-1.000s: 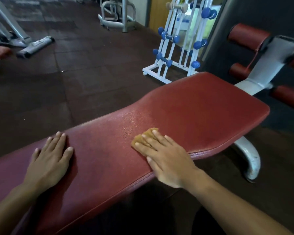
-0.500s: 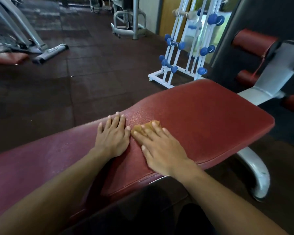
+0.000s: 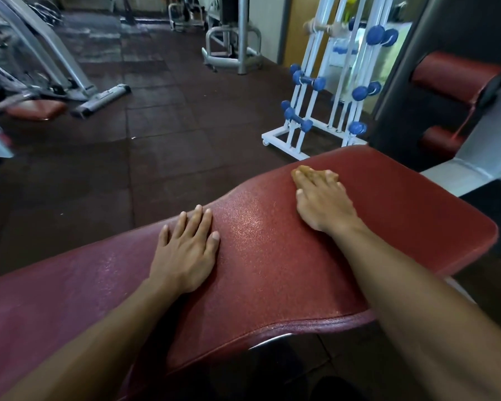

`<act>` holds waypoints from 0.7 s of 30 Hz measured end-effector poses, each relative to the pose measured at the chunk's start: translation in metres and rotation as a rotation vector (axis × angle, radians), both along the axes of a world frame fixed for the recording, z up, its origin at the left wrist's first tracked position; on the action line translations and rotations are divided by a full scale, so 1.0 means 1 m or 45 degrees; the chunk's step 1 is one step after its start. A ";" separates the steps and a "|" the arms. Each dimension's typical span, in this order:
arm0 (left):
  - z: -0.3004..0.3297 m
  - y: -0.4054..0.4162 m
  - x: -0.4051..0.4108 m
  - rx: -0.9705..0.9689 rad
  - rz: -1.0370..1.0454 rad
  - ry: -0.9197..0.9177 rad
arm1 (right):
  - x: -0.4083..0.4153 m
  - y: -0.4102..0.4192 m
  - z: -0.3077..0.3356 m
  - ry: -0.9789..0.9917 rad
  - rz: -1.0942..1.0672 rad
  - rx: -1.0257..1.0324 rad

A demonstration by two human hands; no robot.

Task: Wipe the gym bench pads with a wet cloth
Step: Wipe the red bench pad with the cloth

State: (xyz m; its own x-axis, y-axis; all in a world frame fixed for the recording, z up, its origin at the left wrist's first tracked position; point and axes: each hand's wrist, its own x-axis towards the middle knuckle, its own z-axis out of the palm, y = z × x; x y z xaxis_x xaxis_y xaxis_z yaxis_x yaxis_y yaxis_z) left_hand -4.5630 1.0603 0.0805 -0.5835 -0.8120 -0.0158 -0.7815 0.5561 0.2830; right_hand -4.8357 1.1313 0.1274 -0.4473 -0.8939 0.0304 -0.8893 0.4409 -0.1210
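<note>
The cloth [image 3: 302, 170] sits right under the right hand [image 3: 323, 202], only a tan corner peeking out past the fingertips at about 11 o'clock from the knuckles, close to the far edge of the red bench [image 3: 402, 215] pad. That right grip is flat, not clenched: fingers stretched forward and pressed down on the cloth, palm low against the vinyl, forearm running back toward 5 o'clock across the pad's near edge. Over at 8 o'clock from it, well apart, the left hand [image 3: 187, 250] lies open and empty on the bench, palm down, fingers together and pointing to 12 o'clock, grasping nothing, its forearm trailing off to the lower left. Between the two hands the pad's surface glistens with fine specks. Beyond the bench at 12 o'clock stands a white rack [image 3: 310, 117] carrying blue dumbbells [image 3: 298, 121], and at 2 o'clock the red roller pads [image 3: 454, 78] sit on the white frame.
</note>
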 end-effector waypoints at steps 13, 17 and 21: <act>-0.004 -0.003 0.000 -0.044 -0.005 0.008 | -0.010 0.036 0.011 -0.001 0.258 0.124; -0.004 -0.004 -0.001 -0.057 0.010 0.003 | -0.033 -0.023 0.003 0.023 0.117 0.076; -0.005 -0.005 0.000 -0.063 0.010 -0.001 | 0.001 -0.070 -0.002 0.092 0.211 0.008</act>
